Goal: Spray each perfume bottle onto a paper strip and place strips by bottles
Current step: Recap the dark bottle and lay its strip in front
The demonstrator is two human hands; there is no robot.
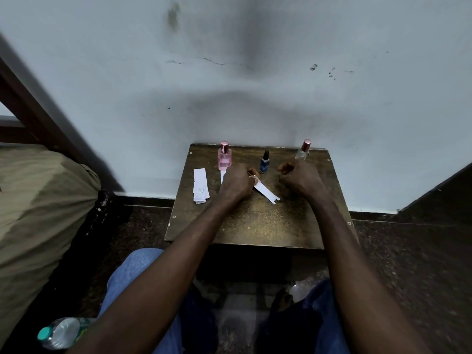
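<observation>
Paper strip [267, 193] is pinched by left hand [236, 183], its free end pointed toward right hand [300, 180], which is clenched on nothing. Strip stack [200, 186] is left of left hand. Beyond the hands are stood pink perfume bottle [224, 157], blue bottle [264, 163] and clear bottle [303, 151].

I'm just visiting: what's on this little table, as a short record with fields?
surface: small brown wooden table
bottles: pink perfume bottle, dark blue bottle, clear bottle, along the back
spare strips: stack of paper strips, left of pink perfume bottle
placed strip: white strip before pink perfume bottle, partly hidden
left hand: pinches a paper strip
right hand: curled, nothing seen in it
</observation>
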